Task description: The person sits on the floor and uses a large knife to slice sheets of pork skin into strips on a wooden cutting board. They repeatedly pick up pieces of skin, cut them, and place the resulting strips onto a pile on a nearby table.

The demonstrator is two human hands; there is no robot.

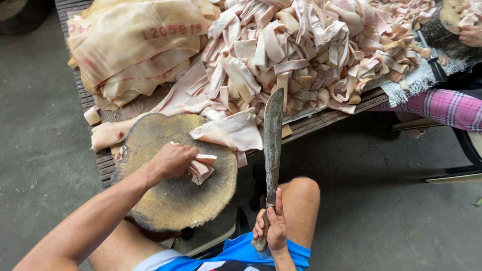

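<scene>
Gripping strips (202, 168) at block (175, 200) edge

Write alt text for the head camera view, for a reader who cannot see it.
A person's left hand grips a few folded strips of pale pork skin on a round wooden chopping block, while the right hand holds a long cleaver blade-up above the knee. Behind, a wooden table carries a heap of cut strips and stacked uncut sheets.

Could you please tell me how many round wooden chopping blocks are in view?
2: one round wooden chopping block under the left hand; another at the top right corner, mostly cropped.
</scene>
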